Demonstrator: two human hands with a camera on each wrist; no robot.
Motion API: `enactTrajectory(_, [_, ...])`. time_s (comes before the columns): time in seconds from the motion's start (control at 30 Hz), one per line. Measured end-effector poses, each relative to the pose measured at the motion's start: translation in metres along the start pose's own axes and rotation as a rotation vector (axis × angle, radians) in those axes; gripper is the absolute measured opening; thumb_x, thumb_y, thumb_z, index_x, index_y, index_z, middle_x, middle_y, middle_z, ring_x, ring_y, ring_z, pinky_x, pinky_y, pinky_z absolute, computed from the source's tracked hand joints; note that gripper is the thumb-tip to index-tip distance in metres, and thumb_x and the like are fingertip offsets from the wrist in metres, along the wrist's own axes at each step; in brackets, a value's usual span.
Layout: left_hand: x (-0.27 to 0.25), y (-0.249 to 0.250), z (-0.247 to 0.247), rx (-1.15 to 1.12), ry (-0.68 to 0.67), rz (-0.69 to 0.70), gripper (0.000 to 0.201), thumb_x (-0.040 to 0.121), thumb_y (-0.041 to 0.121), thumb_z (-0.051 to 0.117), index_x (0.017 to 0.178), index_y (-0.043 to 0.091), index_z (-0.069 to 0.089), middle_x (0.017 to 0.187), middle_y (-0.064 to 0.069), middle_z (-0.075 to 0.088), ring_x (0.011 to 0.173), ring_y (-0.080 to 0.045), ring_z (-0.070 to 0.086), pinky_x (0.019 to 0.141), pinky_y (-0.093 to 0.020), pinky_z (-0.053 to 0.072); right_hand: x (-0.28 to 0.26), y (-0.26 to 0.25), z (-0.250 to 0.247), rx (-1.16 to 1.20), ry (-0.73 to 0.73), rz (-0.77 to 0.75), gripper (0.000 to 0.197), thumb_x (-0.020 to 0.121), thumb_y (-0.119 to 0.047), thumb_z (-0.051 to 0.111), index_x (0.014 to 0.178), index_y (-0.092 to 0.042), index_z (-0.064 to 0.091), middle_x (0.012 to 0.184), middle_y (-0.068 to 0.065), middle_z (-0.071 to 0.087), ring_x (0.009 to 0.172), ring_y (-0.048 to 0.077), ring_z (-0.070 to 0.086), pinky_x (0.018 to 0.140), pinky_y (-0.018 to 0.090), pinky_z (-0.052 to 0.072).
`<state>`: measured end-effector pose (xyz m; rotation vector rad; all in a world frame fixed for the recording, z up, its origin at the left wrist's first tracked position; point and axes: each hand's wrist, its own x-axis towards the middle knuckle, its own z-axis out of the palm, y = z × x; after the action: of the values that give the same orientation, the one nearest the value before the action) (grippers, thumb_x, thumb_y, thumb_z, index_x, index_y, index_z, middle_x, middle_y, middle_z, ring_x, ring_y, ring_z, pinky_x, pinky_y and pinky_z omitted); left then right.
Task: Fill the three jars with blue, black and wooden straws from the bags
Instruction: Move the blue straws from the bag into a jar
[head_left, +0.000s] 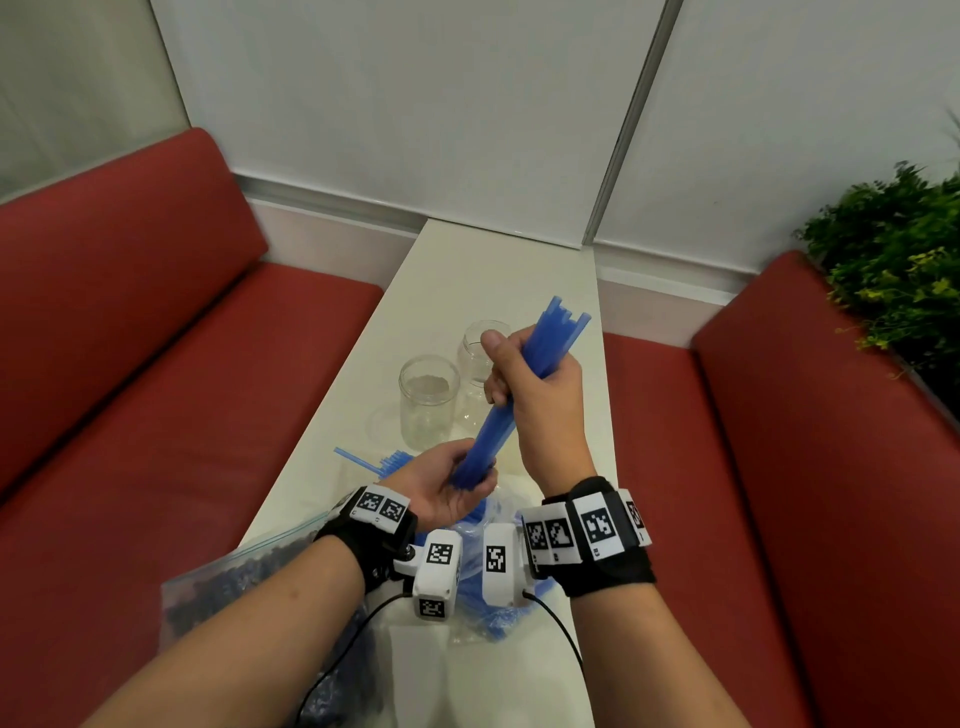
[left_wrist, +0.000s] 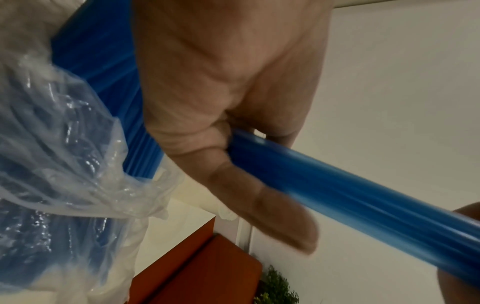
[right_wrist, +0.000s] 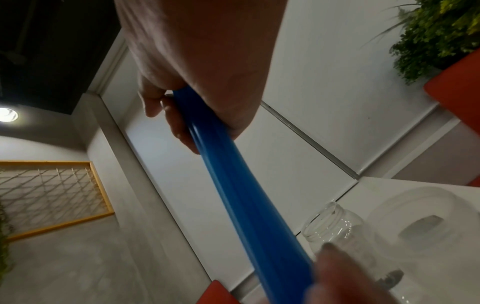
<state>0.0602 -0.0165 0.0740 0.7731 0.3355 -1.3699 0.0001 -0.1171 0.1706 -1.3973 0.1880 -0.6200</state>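
A bundle of blue straws (head_left: 550, 338) slants up over the white table (head_left: 493, 270). My right hand (head_left: 540, 395) grips it round the upper half, thumb up. My left hand (head_left: 447, 483) curls round its lower end. The wrist views show the bundle (left_wrist: 363, 195) (right_wrist: 246, 195) running out of each fist. Just beyond the hands stand two empty clear jars: the near jar (head_left: 428, 400) and the far jar (head_left: 480, 353), which is partly hidden by my right hand. A clear bag of blue straws (head_left: 483, 571) (left_wrist: 52, 144) lies under my wrists.
A zip bag of dark straws (head_left: 234, 582) overhangs the table's left edge near me. A few loose blue straws (head_left: 363, 460) lie left of my left hand. Red benches (head_left: 156, 389) flank the narrow table, and a plant (head_left: 893, 249) stands at the right.
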Motion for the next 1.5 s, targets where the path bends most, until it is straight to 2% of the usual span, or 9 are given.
enactTrajectory(0.1, [0.005, -0.004, 0.003, -0.059, -0.039, 0.008, 0.034, 0.094, 0.018, 0.056, 0.112, -0.011, 0.061, 0.105, -0.022, 0.064, 0.094, -0.047, 0.068, 0.072, -0.052, 0.06, 0.0, 0.003, -0.002, 0.0, -0.025, 0.025, 0.034, 0.089, -0.033, 0.078, 0.067, -0.025, 0.054, 0.058, 0.001, 0.049, 0.053, 0.018, 0.047, 0.062, 0.032, 0.045])
enactTrajectory(0.23, [0.008, -0.003, 0.0, -0.103, -0.108, 0.0, 0.052, 0.095, 0.016, 0.053, 0.14, -0.006, 0.042, 0.143, -0.025, 0.045, 0.121, -0.048, 0.054, 0.097, -0.056, 0.047, 0.0, 0.006, -0.005, 0.006, -0.057, 0.02, 0.026, 0.088, -0.027, 0.079, 0.076, -0.019, 0.058, 0.065, 0.006, 0.054, 0.06, 0.019, 0.054, 0.066, 0.027, 0.051])
enactTrajectory(0.5, [0.017, 0.0, -0.008, 0.071, 0.076, -0.059, 0.025, 0.087, 0.02, 0.066, 0.089, -0.005, 0.067, 0.086, -0.019, 0.067, 0.078, -0.03, 0.071, 0.06, -0.038, 0.062, -0.003, 0.017, -0.014, -0.027, -0.084, 0.075, 0.028, 0.087, -0.027, 0.08, 0.074, -0.02, 0.056, 0.061, 0.002, 0.05, 0.058, 0.02, 0.05, 0.064, 0.032, 0.048])
enactTrajectory(0.63, [0.017, -0.005, -0.015, 0.125, 0.086, -0.103, 0.029, 0.071, 0.017, 0.07, 0.087, -0.008, 0.069, 0.088, -0.021, 0.067, 0.084, -0.035, 0.069, 0.073, -0.044, 0.061, -0.005, 0.025, -0.016, -0.012, -0.072, 0.096, 0.027, 0.086, -0.027, 0.081, 0.075, -0.019, 0.057, 0.062, 0.002, 0.05, 0.057, 0.019, 0.05, 0.065, 0.034, 0.048])
enactTrajectory(1.03, [0.027, -0.002, -0.018, 0.111, 0.174, 0.0, 0.026, 0.097, 0.024, 0.054, 0.085, 0.001, 0.059, 0.066, -0.01, 0.06, 0.049, -0.017, 0.061, 0.043, -0.021, 0.052, 0.007, 0.04, -0.022, -0.122, -0.114, 0.188, 0.032, 0.089, -0.038, 0.077, 0.065, -0.026, 0.06, 0.062, 0.006, 0.058, 0.061, 0.019, 0.056, 0.07, 0.034, 0.051])
enactTrajectory(1.23, [0.025, 0.019, -0.031, 0.34, 0.188, 0.209, 0.037, 0.098, 0.035, 0.054, 0.102, 0.001, 0.067, 0.095, -0.016, 0.071, 0.086, -0.028, 0.07, 0.073, -0.035, 0.059, 0.071, 0.011, -0.049, -0.113, 0.193, -0.021, 0.037, 0.092, -0.037, 0.075, 0.059, -0.029, 0.06, 0.06, 0.001, 0.057, 0.061, 0.018, 0.054, 0.065, 0.03, 0.05])
enactTrajectory(1.33, [0.016, 0.04, -0.032, 0.398, 0.251, 0.42, 0.03, 0.098, 0.031, 0.054, 0.098, 0.004, 0.069, 0.085, -0.011, 0.069, 0.07, -0.02, 0.068, 0.064, -0.029, 0.057, 0.099, 0.015, -0.06, -0.155, 0.278, -0.04, 0.038, 0.09, -0.041, 0.075, 0.061, -0.026, 0.057, 0.062, 0.001, 0.057, 0.063, 0.016, 0.054, 0.067, 0.027, 0.048])
enactTrajectory(1.43, [0.005, 0.061, -0.034, 0.513, 0.507, 0.688, 0.027, 0.097, 0.028, 0.054, 0.088, 0.009, 0.072, 0.075, -0.005, 0.064, 0.057, -0.014, 0.056, 0.053, -0.025, 0.046, 0.117, 0.046, -0.067, -0.222, 0.332, 0.006, 0.037, 0.091, -0.04, 0.075, 0.071, -0.015, 0.057, 0.06, -0.005, 0.057, 0.059, 0.008, 0.054, 0.062, 0.018, 0.047])
enactTrajectory(1.5, [-0.002, 0.072, -0.044, 0.708, 0.777, 0.853, 0.025, 0.094, 0.03, 0.054, 0.089, 0.016, 0.074, 0.081, -0.001, 0.067, 0.071, -0.017, 0.058, 0.065, -0.031, 0.046, 0.121, 0.073, -0.072, -0.255, 0.353, 0.061, 0.034, 0.089, -0.039, 0.078, 0.074, -0.015, 0.06, 0.061, -0.005, 0.058, 0.057, 0.006, 0.055, 0.059, 0.013, 0.046])
